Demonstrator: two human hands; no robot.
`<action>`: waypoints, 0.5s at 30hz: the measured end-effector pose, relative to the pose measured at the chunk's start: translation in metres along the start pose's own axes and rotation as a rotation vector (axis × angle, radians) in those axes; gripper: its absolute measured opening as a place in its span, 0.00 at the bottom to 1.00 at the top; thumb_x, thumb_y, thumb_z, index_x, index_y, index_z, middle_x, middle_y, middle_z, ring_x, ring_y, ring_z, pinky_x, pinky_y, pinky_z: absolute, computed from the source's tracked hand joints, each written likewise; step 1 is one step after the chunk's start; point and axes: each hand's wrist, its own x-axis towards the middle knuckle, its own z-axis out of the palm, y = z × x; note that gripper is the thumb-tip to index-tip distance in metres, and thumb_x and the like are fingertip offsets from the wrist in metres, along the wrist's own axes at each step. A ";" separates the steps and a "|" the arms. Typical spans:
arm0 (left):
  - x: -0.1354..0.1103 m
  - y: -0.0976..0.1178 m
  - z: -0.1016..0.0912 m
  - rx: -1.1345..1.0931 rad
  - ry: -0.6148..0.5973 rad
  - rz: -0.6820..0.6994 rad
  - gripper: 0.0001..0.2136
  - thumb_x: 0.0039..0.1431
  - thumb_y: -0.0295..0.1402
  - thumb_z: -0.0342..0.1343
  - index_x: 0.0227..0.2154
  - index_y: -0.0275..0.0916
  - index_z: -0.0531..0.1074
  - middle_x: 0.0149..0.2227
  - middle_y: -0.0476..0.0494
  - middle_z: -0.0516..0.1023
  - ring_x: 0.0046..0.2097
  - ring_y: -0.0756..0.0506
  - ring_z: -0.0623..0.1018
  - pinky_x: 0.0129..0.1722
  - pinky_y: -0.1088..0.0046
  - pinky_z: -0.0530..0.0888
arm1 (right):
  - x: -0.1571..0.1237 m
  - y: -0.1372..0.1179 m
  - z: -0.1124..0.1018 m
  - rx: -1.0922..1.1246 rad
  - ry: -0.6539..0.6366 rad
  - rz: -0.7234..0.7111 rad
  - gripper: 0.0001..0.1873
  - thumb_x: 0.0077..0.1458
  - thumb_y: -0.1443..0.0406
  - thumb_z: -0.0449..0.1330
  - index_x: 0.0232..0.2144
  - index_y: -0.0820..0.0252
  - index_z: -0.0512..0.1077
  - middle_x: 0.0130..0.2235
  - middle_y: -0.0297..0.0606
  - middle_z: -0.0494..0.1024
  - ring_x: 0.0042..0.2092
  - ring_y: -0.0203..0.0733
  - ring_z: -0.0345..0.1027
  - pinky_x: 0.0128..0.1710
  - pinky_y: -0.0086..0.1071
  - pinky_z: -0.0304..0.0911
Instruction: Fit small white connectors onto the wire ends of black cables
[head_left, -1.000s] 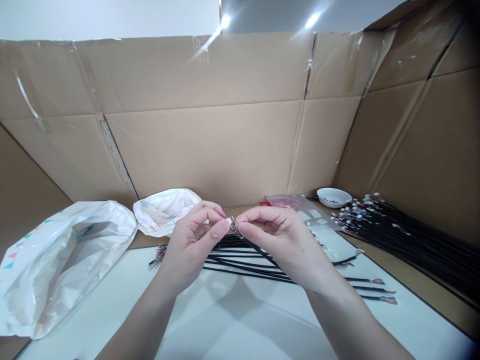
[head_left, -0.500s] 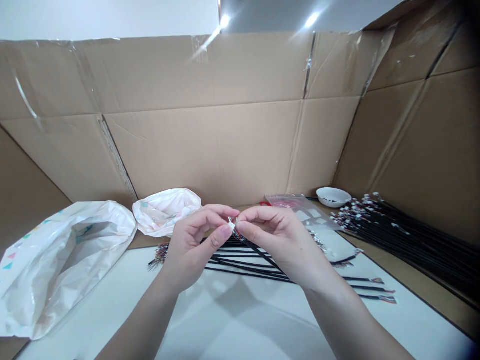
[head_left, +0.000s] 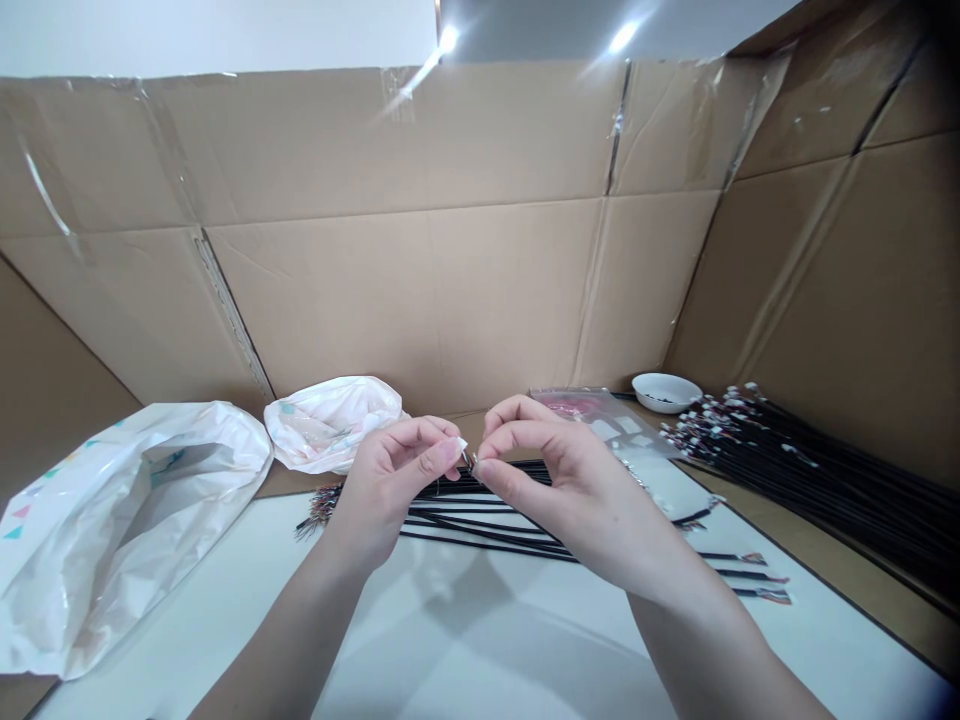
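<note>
Head-worn view, facing forward and down, apparently close over the table (head_left: pixel 457 665)

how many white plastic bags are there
2. A large white bag lies open at the far left. A smaller white bag sits beyond the left hand, by the cardboard wall. None seems hidden.

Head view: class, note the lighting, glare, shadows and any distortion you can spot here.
Head view: two ceiling lights flare into streaks; tape on the cardboard wall glints; soft grey shadows of the left hand and right hand fall on the white table; the connector pinched between them looks soft; the wide lens bows the wall's top edge.
</note>
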 end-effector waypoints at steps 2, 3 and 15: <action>0.000 0.000 0.001 -0.004 0.003 -0.025 0.10 0.52 0.36 0.61 0.21 0.35 0.73 0.30 0.47 0.69 0.32 0.50 0.68 0.34 0.75 0.66 | 0.000 0.000 -0.001 -0.023 0.001 0.013 0.09 0.54 0.66 0.56 0.24 0.59 0.71 0.36 0.32 0.66 0.35 0.32 0.61 0.36 0.28 0.56; 0.000 0.000 0.002 0.000 0.002 -0.034 0.11 0.52 0.36 0.61 0.21 0.35 0.73 0.29 0.47 0.69 0.32 0.50 0.68 0.33 0.75 0.66 | 0.000 0.000 -0.001 -0.030 -0.002 0.017 0.09 0.54 0.66 0.56 0.24 0.59 0.71 0.36 0.32 0.67 0.35 0.33 0.61 0.36 0.28 0.56; 0.001 0.000 0.001 -0.010 -0.110 -0.085 0.10 0.52 0.36 0.61 0.20 0.36 0.72 0.29 0.47 0.69 0.32 0.50 0.68 0.34 0.75 0.65 | 0.001 0.003 -0.007 -0.040 -0.100 0.057 0.09 0.52 0.67 0.56 0.21 0.61 0.68 0.35 0.32 0.66 0.32 0.31 0.60 0.30 0.26 0.53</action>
